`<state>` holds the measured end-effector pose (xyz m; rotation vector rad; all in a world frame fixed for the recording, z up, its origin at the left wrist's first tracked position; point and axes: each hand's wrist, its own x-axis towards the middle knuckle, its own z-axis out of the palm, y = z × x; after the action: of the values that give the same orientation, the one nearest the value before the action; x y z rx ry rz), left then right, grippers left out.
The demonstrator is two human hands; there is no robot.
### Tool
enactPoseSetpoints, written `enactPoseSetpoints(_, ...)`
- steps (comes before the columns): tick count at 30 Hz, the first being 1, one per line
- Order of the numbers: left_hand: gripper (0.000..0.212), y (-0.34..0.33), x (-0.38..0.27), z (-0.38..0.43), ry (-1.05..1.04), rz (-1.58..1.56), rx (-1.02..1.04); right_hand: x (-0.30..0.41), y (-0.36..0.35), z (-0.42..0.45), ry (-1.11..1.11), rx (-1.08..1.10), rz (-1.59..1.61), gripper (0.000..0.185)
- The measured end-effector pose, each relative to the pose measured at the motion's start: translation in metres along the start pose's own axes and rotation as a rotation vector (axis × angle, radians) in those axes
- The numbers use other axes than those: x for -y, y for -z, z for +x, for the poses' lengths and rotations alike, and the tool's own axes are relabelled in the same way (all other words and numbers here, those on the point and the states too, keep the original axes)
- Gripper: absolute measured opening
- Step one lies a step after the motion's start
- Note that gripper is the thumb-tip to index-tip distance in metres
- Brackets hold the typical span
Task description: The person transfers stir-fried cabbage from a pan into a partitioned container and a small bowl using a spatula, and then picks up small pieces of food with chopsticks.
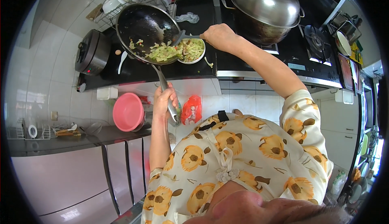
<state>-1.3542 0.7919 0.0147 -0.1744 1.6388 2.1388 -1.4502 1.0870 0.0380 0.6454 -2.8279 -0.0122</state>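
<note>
My left hand (165,100) grips the metal handle of a dark wok (141,23), which is tilted with its lower rim over a white bowl (194,62). My right hand (220,37) holds a grey spatula (180,37) by its handle; the blade is at the wok's right rim. Chopped cabbage (162,51) with small bits of other food lies along the wok's low side and runs to the rim. More of the same cabbage heaps up in the bowl, whose left side is partly hidden by the wok.
A large lidded pot (267,11) stands on the hob at the right. Left of the wok are a rice cooker (92,52), an egg (118,52) and a white spoon (122,62). Behind stands a dish rack (142,1) with bowls. A pink basin (128,111) is at lower left.
</note>
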Motion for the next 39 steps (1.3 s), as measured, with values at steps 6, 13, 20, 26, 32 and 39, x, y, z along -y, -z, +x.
enactPoseSetpoints(6, 0.013, -0.001, 0.006, 0.009, -0.018, 0.018, -0.025, -0.005, 0.011, -0.029, -0.032, 0.004, 0.031, 0.016)
enactPoseSetpoints(13, 0.013, -0.002, 0.01, 0.015, -0.018, 0.025, -0.036, -0.015, 0.0, -0.05, -0.107, 0.024, 0.083, 0.022)
enactPoseSetpoints(20, 0.013, -0.002, 0.007, 0.014, -0.024, -0.031, -0.036, -0.017, 0.009, -0.066, -0.086, -0.179, 0.087, 0.026)
enactPoseSetpoints(26, 0.012, -0.001, 0.004, 0.007, -0.038, 0.007, -0.027, 0.009, 0.011, -0.048, 0.035, -0.16, 0.159, 0.029)
enactPoseSetpoints(32, 0.014, -0.008, 0.013, 0.005, -0.055, 0.045, -0.043, 0.002, 0.016, -0.056, 0.027, -0.033, 0.104, 0.034)
enactPoseSetpoints(39, 0.014, -0.008, 0.018, 0.011, -0.034, 0.032, -0.027, -0.009, -0.002, -0.075, -0.014, -0.09, 0.102, 0.028)
